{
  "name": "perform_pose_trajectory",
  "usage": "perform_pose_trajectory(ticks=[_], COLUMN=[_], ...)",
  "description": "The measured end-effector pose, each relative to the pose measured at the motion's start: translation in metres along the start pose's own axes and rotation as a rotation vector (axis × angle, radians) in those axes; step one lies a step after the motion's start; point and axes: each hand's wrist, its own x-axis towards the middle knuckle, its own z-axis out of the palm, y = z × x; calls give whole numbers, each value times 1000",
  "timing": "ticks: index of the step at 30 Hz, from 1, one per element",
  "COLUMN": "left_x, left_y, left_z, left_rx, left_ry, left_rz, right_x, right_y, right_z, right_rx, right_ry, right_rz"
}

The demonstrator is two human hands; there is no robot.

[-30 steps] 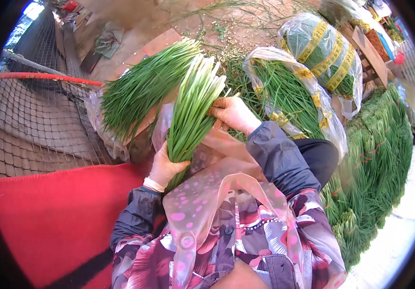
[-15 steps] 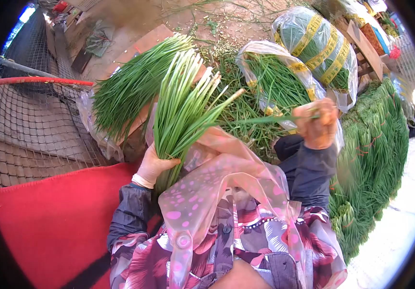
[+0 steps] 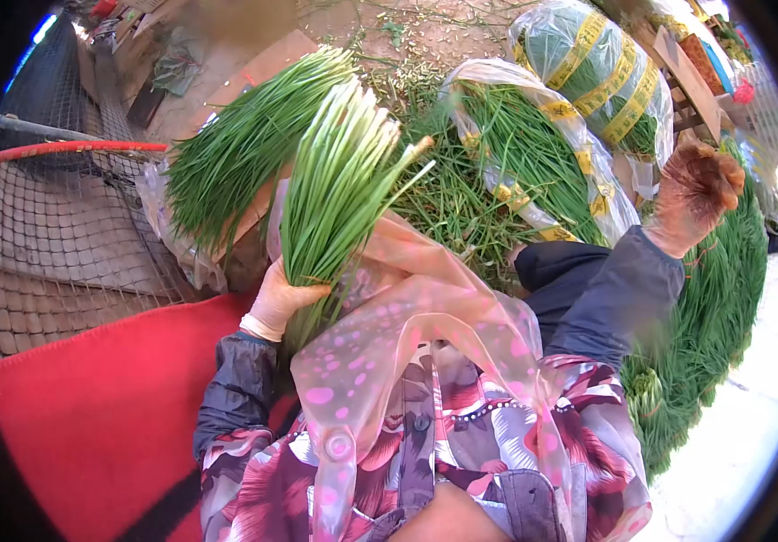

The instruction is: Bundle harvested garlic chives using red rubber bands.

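Note:
My left hand [image 3: 282, 298], in a pale thin glove, is closed around the green leaf end of a bunch of garlic chives [image 3: 330, 199]. The bunch stands in front of my chest, whitish stem ends pointing up and away, with a few stems sticking out to the right. Out to the right, my bare right hand [image 3: 698, 191] is raised with its brown-stained palm showing and its fingers loosely apart; I see nothing in it. Another pile of chives [image 3: 253, 144] lies on a board [image 3: 290, 56] just beyond the held bunch.
Loose chive trimmings [image 3: 443, 194] cover the ground ahead. An opened plastic bag of chives [image 3: 534, 154] and a yellow-taped full bag [image 3: 601, 81] stand ahead right. Tied chive bundles [image 3: 714, 316] are stacked at right. Netting [image 3: 64, 244] and red cloth [image 3: 118, 388] are at left.
My right hand has moved right and upward, away from the bunch, and its fingers have loosened. The green blade it was pulling is no longer visible. My left hand keeps its hold.

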Motion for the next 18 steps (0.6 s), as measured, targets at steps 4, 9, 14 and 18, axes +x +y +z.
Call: perform_pose_trajectory(ticks=[4,9,14,18], left_x=[2,-8,-10,-16], left_y=[2,2,11,15], left_z=[-3,3,31,46], left_rx=[-23,-127,-220,-206], left_ry=[-49,-36,-80,-71], left_rz=[3,-84,-225,-250], right_x=[-40,-71,-55,-33], right_y=[80,166,228,215], right_z=[-60,-60,-37,-82], right_rx=[-1978,-1184,-777,-825], right_ry=[-195,151,251,502], right_rz=[1023,1007,1011,427])
